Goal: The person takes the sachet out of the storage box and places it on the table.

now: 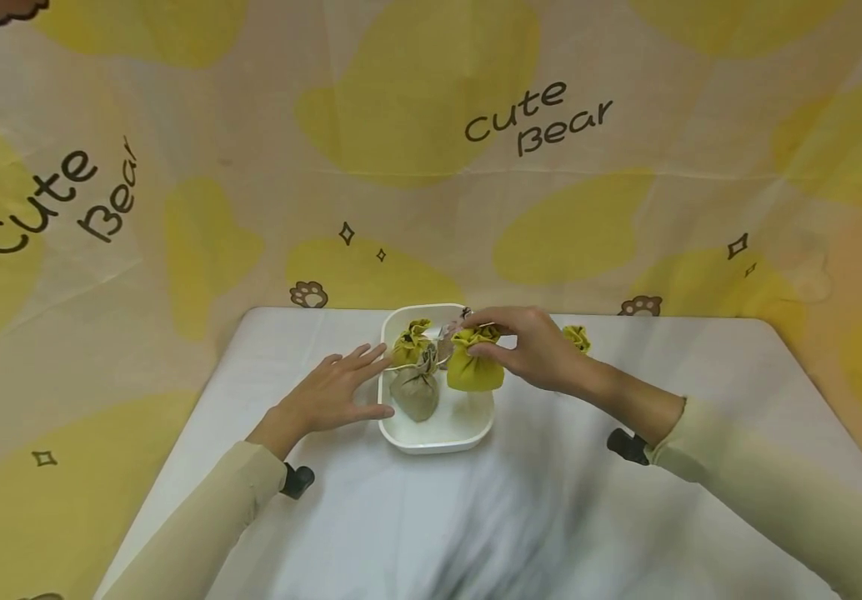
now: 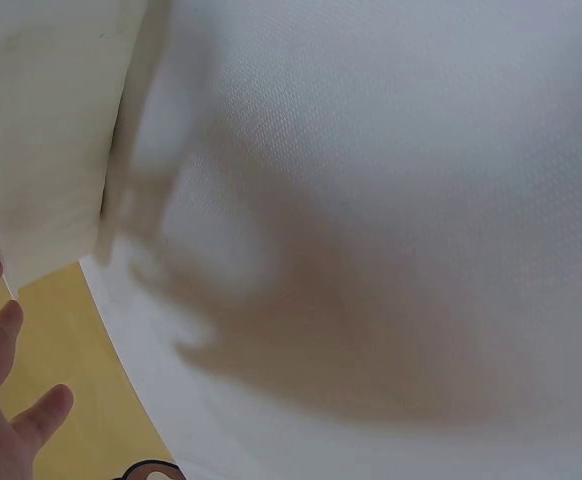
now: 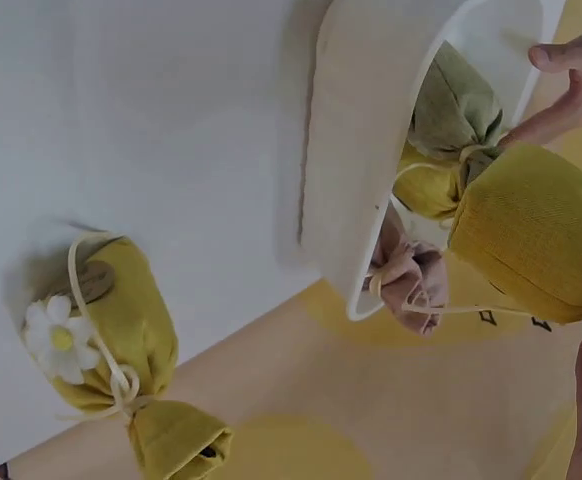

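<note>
My right hand (image 1: 536, 346) pinches a yellow drawstring pouch (image 1: 476, 368) by its gathered neck, above the right side of a white plastic tub (image 1: 437, 447). Spread fingers of my left hand (image 1: 329, 393) reach the tub's left rim; whether they touch it I cannot tell. Inside the tub lie a grey-beige pouch (image 1: 416, 395), another yellow pouch (image 1: 407, 348) behind it, and a pink pouch (image 3: 411, 278) at the far end. The right wrist view shows the held yellow pouch (image 3: 536, 235) hanging close to the tub's rim.
One more yellow pouch (image 3: 136, 320), with a white flower and a cord bow, lies on the white table (image 1: 596, 533) right of the tub. Behind the table hangs a printed cloth (image 1: 416, 208) with yellow patches. A dark blur crosses the front of the head view.
</note>
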### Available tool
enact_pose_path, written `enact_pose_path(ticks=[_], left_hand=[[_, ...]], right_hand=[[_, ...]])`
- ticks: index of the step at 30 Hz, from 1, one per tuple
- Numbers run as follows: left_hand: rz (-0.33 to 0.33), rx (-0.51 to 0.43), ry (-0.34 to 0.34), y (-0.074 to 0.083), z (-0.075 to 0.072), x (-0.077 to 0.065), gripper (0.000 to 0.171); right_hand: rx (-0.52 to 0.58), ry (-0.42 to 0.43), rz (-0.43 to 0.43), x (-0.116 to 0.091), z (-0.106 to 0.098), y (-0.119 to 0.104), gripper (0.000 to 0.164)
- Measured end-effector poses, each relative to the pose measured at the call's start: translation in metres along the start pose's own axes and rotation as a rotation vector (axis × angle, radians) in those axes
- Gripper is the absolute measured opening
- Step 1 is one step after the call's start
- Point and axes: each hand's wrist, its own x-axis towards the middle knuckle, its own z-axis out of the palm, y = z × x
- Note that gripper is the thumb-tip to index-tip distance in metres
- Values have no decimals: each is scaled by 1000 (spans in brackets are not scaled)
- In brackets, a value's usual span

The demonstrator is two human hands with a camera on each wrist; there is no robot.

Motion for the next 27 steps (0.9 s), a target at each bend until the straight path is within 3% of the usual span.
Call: enact_pose_path(ticks=[15, 27], left_hand=[[-5, 3, -2, 1, -1, 0, 90], [-9, 3, -7, 1, -1, 0, 91]], right_hand=[[-90, 69, 160, -11, -28, 30, 33], [-129, 85, 221, -18, -29, 52, 32]])
